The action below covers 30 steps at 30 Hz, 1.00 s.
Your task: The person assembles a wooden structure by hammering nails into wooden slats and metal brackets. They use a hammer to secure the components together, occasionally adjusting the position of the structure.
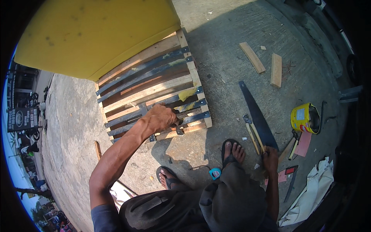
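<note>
My left hand (pixel 160 116) is closed on a black strap (pixel 179 130) at the near end of a slatted wooden frame (pixel 187 82); a short dark end of it pokes out below my fingers. More black straps (pixel 145 78) run across the frame, fixed at its edges. On the ground to the right, my right hand (pixel 270 156) has its fingers closed at the handle end of long-handled pincers (pixel 253 133). A dark saw blade (pixel 257 112) lies right beside them, its wide end by the same hand. My palm hides part of that grip.
Yellow upholstery (pixel 104 34) covers the frame's far part. A yellow tin (pixel 305 118), two wood offcuts (pixel 252 58), a teal tape measure (pixel 215 173), a hacksaw (pixel 290 179) and white sheeting (pixel 311 193) lie on the concrete. My sandalled feet stand close to the frame.
</note>
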Motion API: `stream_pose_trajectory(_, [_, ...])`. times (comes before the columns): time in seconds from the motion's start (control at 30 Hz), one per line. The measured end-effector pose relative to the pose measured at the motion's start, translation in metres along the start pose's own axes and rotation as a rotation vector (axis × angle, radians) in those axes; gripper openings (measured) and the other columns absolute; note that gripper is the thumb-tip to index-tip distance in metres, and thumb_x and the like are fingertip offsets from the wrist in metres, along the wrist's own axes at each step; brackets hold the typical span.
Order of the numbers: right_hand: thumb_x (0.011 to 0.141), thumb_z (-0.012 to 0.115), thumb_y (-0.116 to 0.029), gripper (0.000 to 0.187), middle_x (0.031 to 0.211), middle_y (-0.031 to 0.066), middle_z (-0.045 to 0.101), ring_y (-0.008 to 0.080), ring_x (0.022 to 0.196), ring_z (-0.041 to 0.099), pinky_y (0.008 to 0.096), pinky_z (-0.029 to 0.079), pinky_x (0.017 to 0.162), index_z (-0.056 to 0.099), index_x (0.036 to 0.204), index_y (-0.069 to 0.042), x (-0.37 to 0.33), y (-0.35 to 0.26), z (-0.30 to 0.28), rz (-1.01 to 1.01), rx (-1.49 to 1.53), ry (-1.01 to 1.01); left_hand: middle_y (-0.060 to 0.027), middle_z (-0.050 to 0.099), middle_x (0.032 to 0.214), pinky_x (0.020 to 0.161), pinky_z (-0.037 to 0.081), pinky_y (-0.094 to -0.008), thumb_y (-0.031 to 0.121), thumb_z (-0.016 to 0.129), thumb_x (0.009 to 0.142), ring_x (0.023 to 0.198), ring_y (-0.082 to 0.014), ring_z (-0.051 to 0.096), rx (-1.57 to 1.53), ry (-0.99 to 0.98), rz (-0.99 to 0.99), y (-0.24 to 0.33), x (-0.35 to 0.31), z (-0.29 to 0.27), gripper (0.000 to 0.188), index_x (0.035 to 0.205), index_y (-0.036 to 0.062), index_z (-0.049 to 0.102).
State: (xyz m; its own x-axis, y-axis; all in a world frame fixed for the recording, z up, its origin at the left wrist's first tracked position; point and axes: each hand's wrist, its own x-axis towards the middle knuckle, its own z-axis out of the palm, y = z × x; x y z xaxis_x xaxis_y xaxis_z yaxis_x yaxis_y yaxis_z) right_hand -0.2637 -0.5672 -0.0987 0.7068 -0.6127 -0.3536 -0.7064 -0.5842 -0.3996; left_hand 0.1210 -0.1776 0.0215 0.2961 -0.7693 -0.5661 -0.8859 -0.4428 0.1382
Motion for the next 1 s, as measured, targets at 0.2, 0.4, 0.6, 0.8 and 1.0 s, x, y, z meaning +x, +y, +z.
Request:
stream_pose_trajectory(0.2, [0.092, 0.067, -0.005, 0.035, 0.128, 0.0229, 0.061, 0.0405, 0.124, 0.057, 0.0467, 0.043, 0.109, 0.064, 0.127, 0.000, -0.001, 0.004, 0.001, 0.020, -0.017, 0.007, -0.0132, 0.076, 0.084, 0.073, 0.059, -0.0425, 0.018, 0.066, 0.096, 0.078, -0.0319, 0.074, -0.122, 0.073, -0.038, -0.001, -0.006, -0.014, 0.013, 0.101, 0.0190, 0.078])
stream_pose_trajectory(0.4, [0.094, 0.063, -0.005, 0.044, 0.133, 0.0248, 0.057, 0.0431, 0.125, 0.056, 0.0492, 0.044, 0.108, 0.055, 0.137, 0.000, -0.012, 0.012, -0.002, 0.102, 0.050, 0.027, -0.0063, 0.072, 0.081, 0.067, 0.057, -0.0335, 0.021, 0.059, 0.108, 0.073, -0.0163, 0.071, -1.087, 0.348, -0.534, -0.005, -0.023, -0.001, 0.022, 0.113, 0.0029, 0.070])
stream_pose_trajectory(0.6, [0.094, 0.064, -0.010, 0.046, 0.127, 0.0255, 0.058, 0.0426, 0.119, 0.059, 0.0493, 0.046, 0.103, 0.055, 0.139, 0.000, -0.019, 0.013, 0.009, 0.027, -0.023, 0.087, -0.0127, 0.073, 0.094, 0.066, 0.059, -0.0295, 0.017, 0.051, 0.110, 0.074, -0.0177, 0.070, -2.124, 0.576, -0.537, 0.015, -0.020, 0.051, 0.023, 0.118, -0.0011, 0.063])
stream_pose_trajectory(0.8, [0.090, 0.071, -0.013, 0.054, 0.126, 0.0272, 0.056, 0.0456, 0.119, 0.054, 0.0518, 0.043, 0.103, 0.054, 0.141, 0.000, -0.021, -0.001, 0.019, -0.129, -0.077, 0.056, -0.0140, 0.072, 0.098, 0.068, 0.064, -0.0284, 0.014, 0.042, 0.112, 0.076, -0.0167, 0.071, -2.297, 0.664, -0.508, 0.025, -0.005, 0.061, 0.026, 0.122, -0.0022, 0.060])
stream_pose_trajectory(1.0, [0.087, 0.076, -0.016, 0.057, 0.119, 0.0260, 0.057, 0.0459, 0.114, 0.057, 0.0527, 0.044, 0.098, 0.055, 0.138, -0.001, -0.019, -0.011, 0.020, -0.166, -0.171, 0.074, -0.0144, 0.072, 0.098, 0.069, 0.064, -0.0277, 0.014, 0.042, 0.112, 0.077, -0.0169, 0.072, -2.315, 0.678, -0.515, 0.028, 0.002, 0.058, 0.026, 0.121, -0.0019, 0.060])
